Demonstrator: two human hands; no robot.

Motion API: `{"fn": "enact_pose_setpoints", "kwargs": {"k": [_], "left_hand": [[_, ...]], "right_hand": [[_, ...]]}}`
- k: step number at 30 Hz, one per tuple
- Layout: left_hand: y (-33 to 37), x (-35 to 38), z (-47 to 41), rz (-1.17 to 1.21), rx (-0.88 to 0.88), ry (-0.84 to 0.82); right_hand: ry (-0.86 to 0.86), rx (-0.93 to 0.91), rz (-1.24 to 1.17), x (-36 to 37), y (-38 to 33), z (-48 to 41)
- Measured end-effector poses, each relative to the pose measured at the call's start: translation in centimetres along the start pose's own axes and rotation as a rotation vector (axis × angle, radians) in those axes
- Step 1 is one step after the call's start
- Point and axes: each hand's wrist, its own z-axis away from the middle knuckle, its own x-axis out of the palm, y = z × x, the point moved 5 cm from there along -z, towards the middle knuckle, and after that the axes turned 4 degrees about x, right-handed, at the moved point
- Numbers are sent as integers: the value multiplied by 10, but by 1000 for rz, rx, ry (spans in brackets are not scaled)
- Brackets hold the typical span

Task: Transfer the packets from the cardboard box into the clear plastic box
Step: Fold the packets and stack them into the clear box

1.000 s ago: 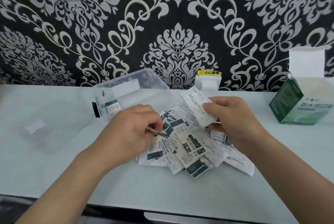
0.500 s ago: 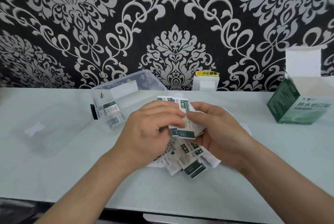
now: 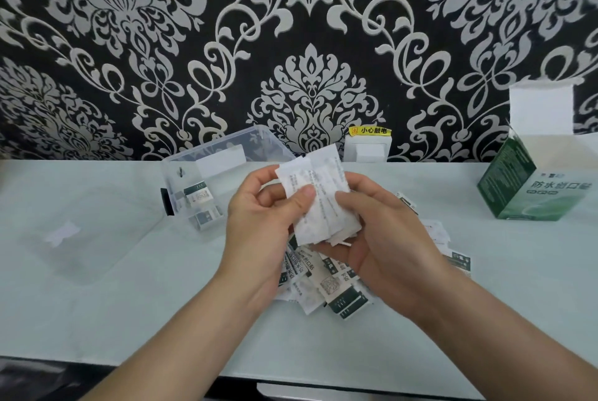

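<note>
The fingers (image 3: pixel 302 196) of both hands are curled round a small stack of packets (image 3: pixel 323 206). The left hand (image 3: pixel 259 225) pinches its edge under the thumb, and the right hand (image 3: pixel 385 238) cups it from below. The stack stands lengthwise, top ends towards the wall, pale backs showing, above a loose pile of packets (image 3: pixel 336 287) on the worktop (image 3: pixel 129 303). Behind left, the clear plastic box (image 3: pixel 226 148) holds a few packets (image 3: pixel 198 196), and its lid (image 3: pixel 97 238) lies flat beside it. The green cardboard box (image 3: pixel 517 187) stands open, far right.
</note>
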Motion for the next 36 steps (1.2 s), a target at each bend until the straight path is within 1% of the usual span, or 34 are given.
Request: {"fn": "enact_pose_setpoints", "kwargs": {"k": [2,5,8,10,12,13,14,15,16,17,19,21,23,25,28,30,31,32,34,36], "left_hand": [[-4,1,2,13,14,20],[-8,4,6,-75,34,17],[1,3,2,-156,95,-21],[9,2,-6,-75,92,-156],[12,7,-7,86,-11,-411],[13,10,-5,113,-45,-541],[13,11,-2,106,-47,-634],[13,12,-1,87,-22,-675],[13,12,-1,57,10,-663],[14,12,-2,10,35,-609],[16,9,-5,-129,79,-456],[19,7,-5,-265,142,-342],[21,5,-4,-375,199,-275],[21,4,-5,-451,240,-220],[16,5,-7,-480,197,-180],[17,6,-6,-419,161,-207],[20,6,-5,-392,180,-258],[24,8,-3,-421,224,-337],[26,12,3,-627,295,-520],[23,16,9,-863,376,-604]], "right_hand": [[-43,11,10,5,2,3],[-90,36,38,10,4,4],[-109,101,-47,8,4,2],[-174,159,-156,9,0,2],[-286,242,-264,13,-1,5],[-333,286,-302,15,1,6],[-371,324,-318,17,3,7],[-397,350,-314,18,5,8],[-410,364,-300,18,8,8],[-414,368,-286,19,9,9],[-401,366,-259,20,10,9],[-367,353,-164,19,11,9],[-368,338,-25,17,14,8],[-413,339,77,16,16,8],[-462,348,152,14,18,9],[-439,360,120,12,19,8],[-419,368,78,12,18,8],[-396,372,40,12,18,6],[-339,362,1,10,17,5],[-290,338,6,8,17,4]]}}
